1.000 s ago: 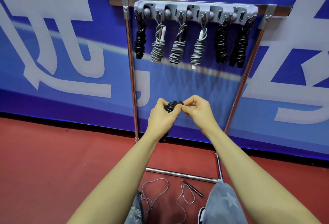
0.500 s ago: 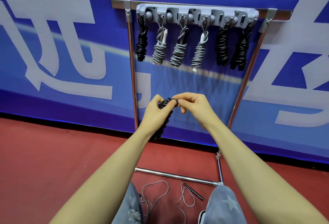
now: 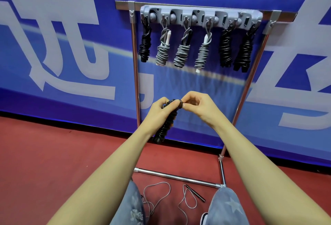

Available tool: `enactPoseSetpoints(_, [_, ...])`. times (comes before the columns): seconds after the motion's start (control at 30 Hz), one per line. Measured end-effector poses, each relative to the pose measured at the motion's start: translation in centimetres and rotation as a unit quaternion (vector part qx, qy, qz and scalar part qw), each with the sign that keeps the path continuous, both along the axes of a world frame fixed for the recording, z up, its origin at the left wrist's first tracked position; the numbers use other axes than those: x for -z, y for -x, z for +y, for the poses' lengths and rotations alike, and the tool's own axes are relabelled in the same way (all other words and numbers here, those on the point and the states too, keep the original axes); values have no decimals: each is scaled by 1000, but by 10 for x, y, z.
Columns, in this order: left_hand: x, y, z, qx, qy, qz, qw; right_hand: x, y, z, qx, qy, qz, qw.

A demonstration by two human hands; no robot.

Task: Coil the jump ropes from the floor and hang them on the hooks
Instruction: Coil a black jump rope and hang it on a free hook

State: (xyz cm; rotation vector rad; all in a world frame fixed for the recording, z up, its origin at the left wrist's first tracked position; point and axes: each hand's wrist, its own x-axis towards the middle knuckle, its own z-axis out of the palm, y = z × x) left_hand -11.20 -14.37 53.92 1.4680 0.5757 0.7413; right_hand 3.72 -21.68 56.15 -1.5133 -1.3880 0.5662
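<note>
Currently black coiled rope (image 3: pixel 167 121) at frame centre, below hook rack (image 3: pixel 200 16). Left hand (image 3: pixel 158 111) grips bundle top; right hand (image 3: pixel 196 105) pinches end loop (image 3: pixel 180 103). Likely light, springy, prone to unwinding; hold wraps firmly, hang by loop.

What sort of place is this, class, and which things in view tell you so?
Probably a sports hall or gym: a red sports floor, a blue printed barrier banner along the wall, and a metal rack hung with coiled jump ropes.
</note>
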Motion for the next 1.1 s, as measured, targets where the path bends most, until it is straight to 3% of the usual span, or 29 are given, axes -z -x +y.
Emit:
enactPoseSetpoints(0.1, [1, 4, 2, 12, -28, 9, 1000, 2, 3, 1, 13, -5, -26, 1000])
enactPoseSetpoints(0.2, [1, 4, 1, -16, -106, 73, 992, 1, 8, 3, 44, -14, -14, 999])
enactPoseSetpoints(0.27, [4, 2, 1, -81, -197, 144, 966, 1, 10, 4, 53, -3, -37, 998])
enactPoseSetpoints(0.37, [3, -1, 1, -152, -318, 255, 901, 5, 12, 4, 77, 10, -99, 992])
enactPoseSetpoints(0.47, [-3, -3, 4, -158, -350, 314, 868, 4, 11, 5, 101, 20, -242, 965])
enactPoseSetpoints(0.53, [-5, -3, 5, -146, -352, 333, 863, 3, 10, 5, 117, -6, -385, 915])
enactPoseSetpoints(0.6, [-7, -3, 7, -141, -357, 327, 864, 4, 11, 4, 143, -62, -425, 891])
enactPoseSetpoints(0.67, [-12, -3, 7, -134, -348, 307, 876, 5, 13, 6, 178, -77, -304, 933])
enactPoseSetpoints(0.73, [-16, -3, 6, -120, -330, 295, 889, 4, 20, 10, 183, -55, -89, 977])
enactPoseSetpoints(0.83, [-20, -8, 4, -121, -304, 267, 906, 5, 32, 19, 177, -87, 107, 974])
enactPoseSetpoints(0.97, [-24, -14, 2, -145, -267, 247, 920, 1, 40, 23, 188, -135, 168, 958])
enactPoseSetpoints(1.1, [-34, -18, 3, -98, -209, 226, 947, -2, 41, 26, 202, -149, 157, 955])
